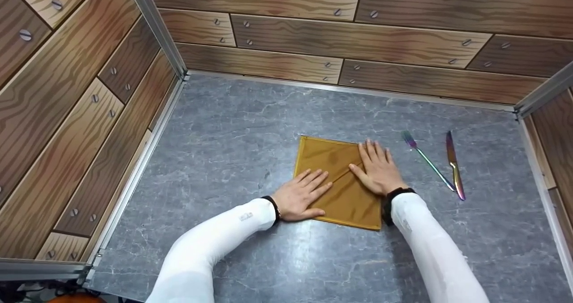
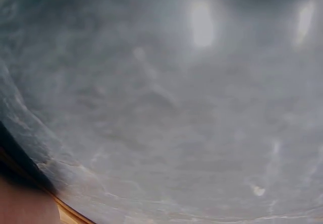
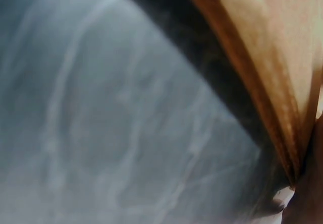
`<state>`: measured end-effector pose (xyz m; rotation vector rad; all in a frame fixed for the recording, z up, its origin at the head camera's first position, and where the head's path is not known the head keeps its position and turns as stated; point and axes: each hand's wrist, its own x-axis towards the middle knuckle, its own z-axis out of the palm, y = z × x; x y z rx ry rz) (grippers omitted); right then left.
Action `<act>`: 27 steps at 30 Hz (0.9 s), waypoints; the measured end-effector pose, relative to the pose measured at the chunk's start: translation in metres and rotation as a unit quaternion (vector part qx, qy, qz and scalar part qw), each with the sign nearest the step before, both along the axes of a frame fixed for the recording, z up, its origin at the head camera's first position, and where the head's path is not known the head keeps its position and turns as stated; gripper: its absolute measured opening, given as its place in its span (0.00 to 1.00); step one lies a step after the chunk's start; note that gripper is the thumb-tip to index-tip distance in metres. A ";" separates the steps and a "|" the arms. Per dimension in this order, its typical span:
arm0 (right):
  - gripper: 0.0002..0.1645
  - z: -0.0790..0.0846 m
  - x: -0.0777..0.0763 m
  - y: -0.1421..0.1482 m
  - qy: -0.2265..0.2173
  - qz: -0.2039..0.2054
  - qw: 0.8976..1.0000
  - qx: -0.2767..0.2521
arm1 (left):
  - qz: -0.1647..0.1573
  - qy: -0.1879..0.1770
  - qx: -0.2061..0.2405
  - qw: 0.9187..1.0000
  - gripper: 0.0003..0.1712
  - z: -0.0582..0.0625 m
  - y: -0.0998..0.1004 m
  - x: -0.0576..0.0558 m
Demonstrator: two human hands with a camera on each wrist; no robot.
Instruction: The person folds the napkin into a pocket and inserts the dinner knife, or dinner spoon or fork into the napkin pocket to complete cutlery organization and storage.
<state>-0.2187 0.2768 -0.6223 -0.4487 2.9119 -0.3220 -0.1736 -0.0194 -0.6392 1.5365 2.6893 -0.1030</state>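
Observation:
A mustard-yellow cloth napkin [image 1: 333, 155], folded to a rough square with stitched edges, lies flat on the grey marbled tabletop. On its left side rests my left hand [image 1: 297, 198], palm down with the fingers spread. My right hand [image 1: 378, 171] lies flat over its upper right part, fingers straight and pointing away. Slanting creases run across the cloth between the hands. The right wrist view shows the napkin's layered edge [image 3: 247, 67] close up beside the hand. Mostly tabletop fills the left wrist view, with a bit of the left hand [image 2: 25, 206] at the corner.
Right of the napkin lie a rainbow-coloured metal fork [image 1: 429, 160] and a matching knife [image 1: 453, 164], their handle ends close together. Wood-patterned panels [image 1: 286, 30] wall the table [image 1: 224, 137] at the back, left and right, with metal rails along their bases.

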 end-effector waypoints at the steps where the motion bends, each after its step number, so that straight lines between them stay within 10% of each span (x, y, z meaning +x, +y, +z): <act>1: 0.50 0.000 0.000 0.000 0.001 0.000 1.000 0.000 | 0.000 -0.001 0.002 1.000 0.49 0.000 0.000 0.000; 27: 0.51 0.001 0.000 0.000 -0.002 -0.001 1.000 0.000 | 0.031 -0.045 0.027 0.998 0.46 0.009 -0.002 0.002</act>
